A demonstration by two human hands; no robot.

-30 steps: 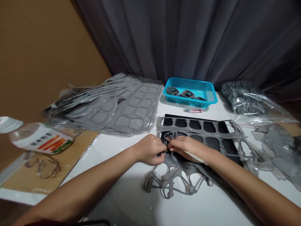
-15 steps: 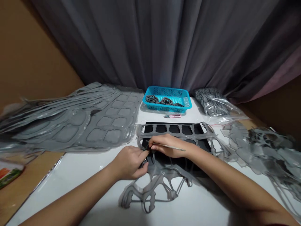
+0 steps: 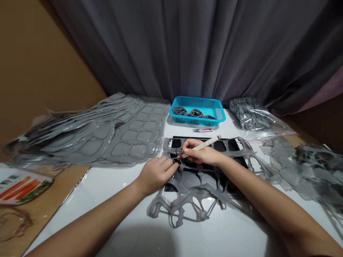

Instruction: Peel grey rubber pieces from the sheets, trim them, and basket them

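Note:
A grey rubbery sheet (image 3: 209, 182) with rows of cut-out openings lies over a black board (image 3: 175, 143); its torn near edge hangs in loose loops onto the white table. My right hand (image 3: 199, 153) is closed around a slim pen-like tool (image 3: 207, 143) with a pale handle and a brownish end, its tip down at the sheet's left side. Right beside that tip, my left hand (image 3: 157, 174) rests at the sheet's left edge with its fingers curled and pressed together. Whatever is between those fingers is hidden.
Behind the sheet are pink-handled thread snips (image 3: 203, 130) and a blue basket (image 3: 198, 121) holding dark looped pieces. Uncut grey sheets (image 3: 134, 134) are piled left, scraps (image 3: 300, 167) right. A clear bag (image 3: 250, 114), a labelled bottle (image 3: 24, 184) and glasses (image 3: 13, 225) are also there.
The view swung right, then partly back left. My right hand has turned the tool so its handle points up and away. My left hand's fingers have moved onto the sheet's left edge.

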